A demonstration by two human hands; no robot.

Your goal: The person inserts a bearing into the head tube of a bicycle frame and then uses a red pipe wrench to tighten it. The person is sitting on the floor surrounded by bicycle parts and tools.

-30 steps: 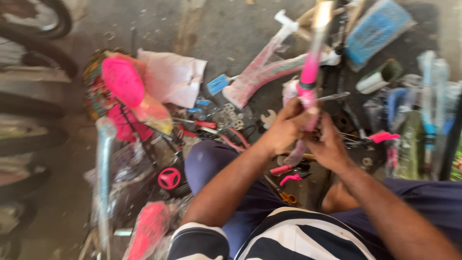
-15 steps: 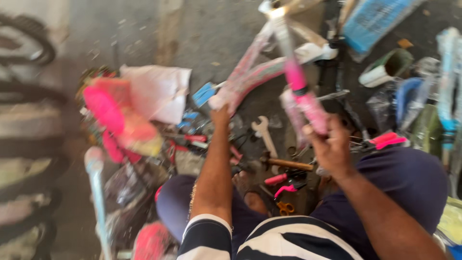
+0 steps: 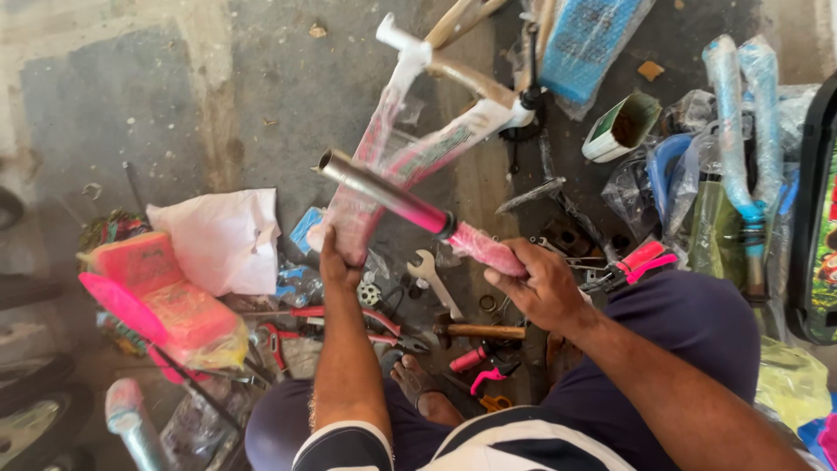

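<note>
Pink tube (image 3: 410, 202): gripped at its wrapped end by the closed right hand (image 3: 540, 283), raised clear of the tools.
Wrapped frame (image 3: 410, 148): its plastic pinched by the closed left hand (image 3: 338, 260), apparently to steady it.

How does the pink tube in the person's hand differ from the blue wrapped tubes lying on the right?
The pink tube is straight, held up by the right hand; the blue tubes curve into a U and lie on the ground. The pink tube's metal end is bare; the blue tubes are wrapped all over. Both carry clear plastic wrapping.
</note>
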